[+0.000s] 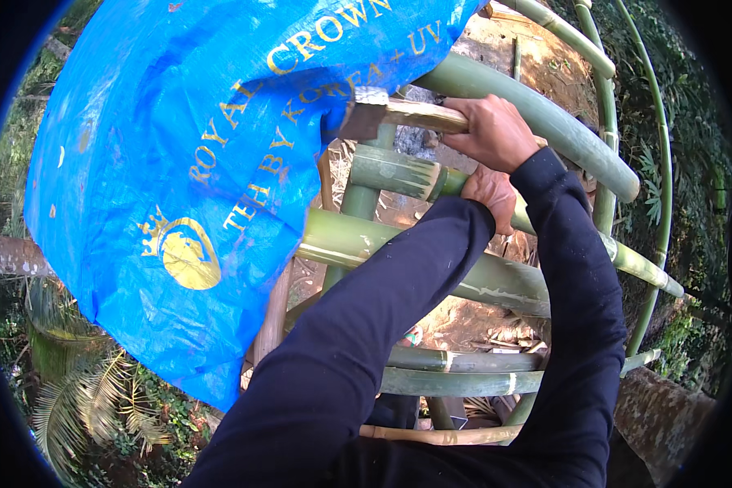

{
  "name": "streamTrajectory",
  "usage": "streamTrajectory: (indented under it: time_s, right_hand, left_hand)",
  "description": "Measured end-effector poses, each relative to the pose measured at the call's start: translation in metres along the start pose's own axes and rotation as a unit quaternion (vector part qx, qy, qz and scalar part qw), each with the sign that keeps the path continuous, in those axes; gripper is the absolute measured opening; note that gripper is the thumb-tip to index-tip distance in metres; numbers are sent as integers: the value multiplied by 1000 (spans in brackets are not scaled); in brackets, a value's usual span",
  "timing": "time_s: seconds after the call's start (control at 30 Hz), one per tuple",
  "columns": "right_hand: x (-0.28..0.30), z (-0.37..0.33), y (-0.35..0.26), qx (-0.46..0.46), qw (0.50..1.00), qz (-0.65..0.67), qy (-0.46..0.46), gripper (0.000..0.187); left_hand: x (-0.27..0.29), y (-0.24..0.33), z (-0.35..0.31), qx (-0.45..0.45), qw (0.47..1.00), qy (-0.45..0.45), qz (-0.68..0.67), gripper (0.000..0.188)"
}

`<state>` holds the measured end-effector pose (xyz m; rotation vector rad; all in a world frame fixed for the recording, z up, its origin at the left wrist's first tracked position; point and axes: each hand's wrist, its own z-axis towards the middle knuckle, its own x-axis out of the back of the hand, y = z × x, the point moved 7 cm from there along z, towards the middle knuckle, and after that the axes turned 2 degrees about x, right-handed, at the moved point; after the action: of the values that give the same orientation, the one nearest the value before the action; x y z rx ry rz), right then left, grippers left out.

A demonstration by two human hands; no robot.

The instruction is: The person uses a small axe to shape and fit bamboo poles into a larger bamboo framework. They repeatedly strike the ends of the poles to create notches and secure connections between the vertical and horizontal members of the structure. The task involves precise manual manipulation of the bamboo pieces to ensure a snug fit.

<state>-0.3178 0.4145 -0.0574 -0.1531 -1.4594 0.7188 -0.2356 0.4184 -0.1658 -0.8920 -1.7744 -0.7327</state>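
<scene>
My right hand (pixel 496 130) is closed around the wooden handle of a hatchet (pixel 423 115). Its metal head points left, at the edge of a blue tarpaulin (pixel 163 106). Just below, my left hand (pixel 491 198) wraps around a thin green bamboo pole (pixel 638 265), which slants down to the right. The pole's left end meets a thicker bamboo piece (pixel 394 171) with a pale, split-looking end; whether it sits inside is hard to tell. Dark sleeves cover both forearms, and the left one crosses over a thick bamboo pole (pixel 504 283).
Another thick bamboo pole (pixel 545 122) slopes across above my hands. Upright bamboo (pixel 606 163) stands at the right. Lower bamboo rails (pixel 464 382) run near my body. The tarpaulin, with yellow print, drapes over the left side. Bare soil (pixel 545 57) and foliage (pixel 81 398) lie below and around.
</scene>
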Motion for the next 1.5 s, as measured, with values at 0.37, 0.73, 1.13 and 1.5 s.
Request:
streamTrajectory:
  time_s: [0.37,0.73,1.13,1.5]
  right_hand:
    - [-43,-3,29,27,998,33,-46,27]
    - [-72,22,38,30,986,131,-96,30]
    - [-100,31,48,26,960,231,-154,27]
    - [-107,34,47,65,959,242,-134,27]
  left_hand:
    - [-9,-7,0,44,991,111,-67,48]
    - [-9,-5,0,32,972,222,-70,31]
    - [-12,-5,5,30,988,119,-93,37]
    - [-10,-5,4,18,980,174,-93,48]
